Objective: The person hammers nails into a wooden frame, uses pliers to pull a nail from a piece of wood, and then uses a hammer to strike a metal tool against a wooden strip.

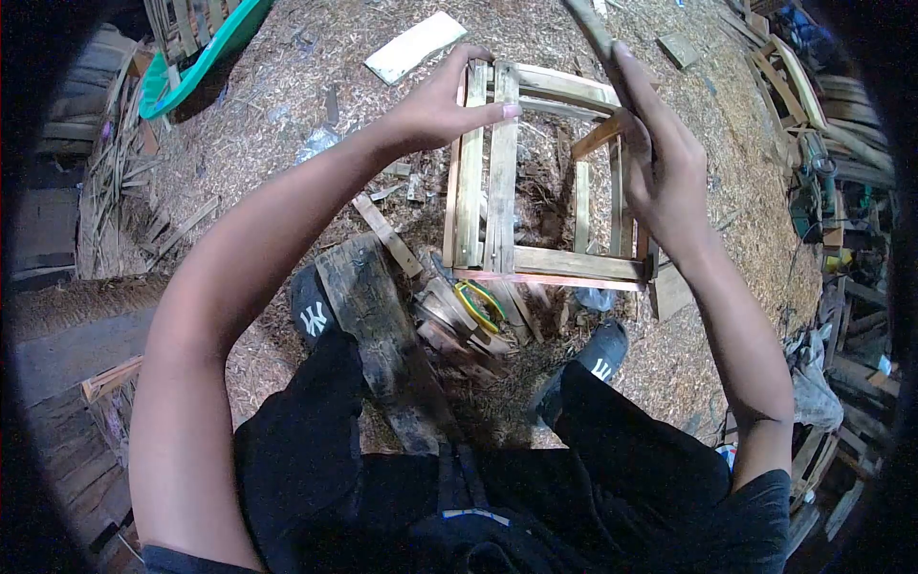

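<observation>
An open slatted wooden crate frame [502, 182] is held up in front of me above the ground. My left hand [457, 103] grips its upper left corner, thumb lying over a slat and fingers behind. At the right side of the frame, my right hand [669, 158] is closed around a long wooden stick [598, 33], which runs up past the top edge of the view. The far end of that stick is out of sight. Part of the frame's right side is hidden behind this hand.
A worn wooden plank [373, 316] lies between my feet, beside wood offcuts and a yellow-green ring-shaped object [481, 306]. Shavings cover the ground. A pale board [416, 48] and a green curved-edged object [196, 62] lie farther off. Scrap wood [841, 153] piles up at right.
</observation>
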